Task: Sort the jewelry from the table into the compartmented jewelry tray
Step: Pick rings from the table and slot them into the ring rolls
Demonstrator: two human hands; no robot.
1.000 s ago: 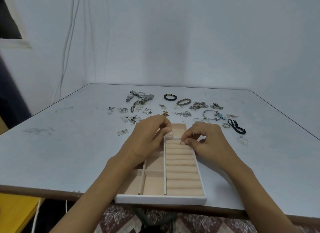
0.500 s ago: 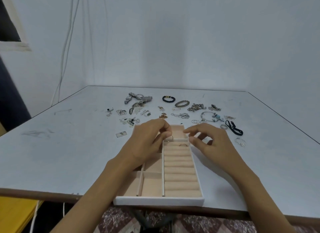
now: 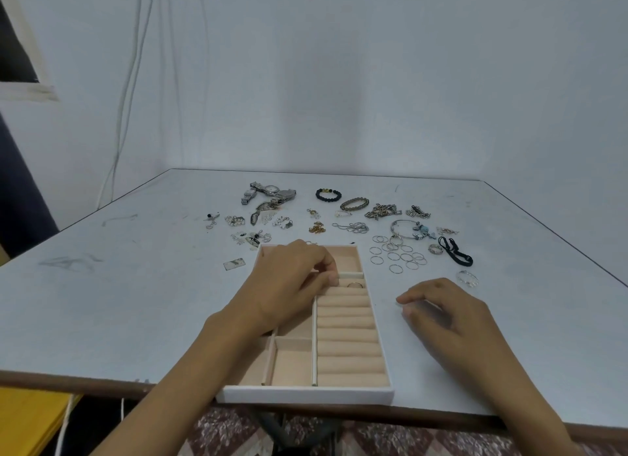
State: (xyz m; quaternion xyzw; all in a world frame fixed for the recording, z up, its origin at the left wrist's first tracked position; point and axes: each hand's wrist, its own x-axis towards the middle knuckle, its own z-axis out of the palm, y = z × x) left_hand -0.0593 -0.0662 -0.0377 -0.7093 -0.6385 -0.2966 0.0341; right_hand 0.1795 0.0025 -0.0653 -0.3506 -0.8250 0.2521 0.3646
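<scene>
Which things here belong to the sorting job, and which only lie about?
Job: jewelry tray, ring seated in its rolls, loose thin rings, watches, black bead bracelet, charm bangle.
Lying about: wall cables, yellow surface below the table.

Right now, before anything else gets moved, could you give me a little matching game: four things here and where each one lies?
Things:
1. black beaded bracelet
2. small metal ring
3. thin silver wire hoops
4. small pale rectangular tag

Places:
A. left of the far corner of the beige compartmented tray
B. between the tray's padded rolls
C. far beyond the tray
D. right of the tray's far end

Pairs: 1-C, 2-B, 3-D, 4-A
</scene>
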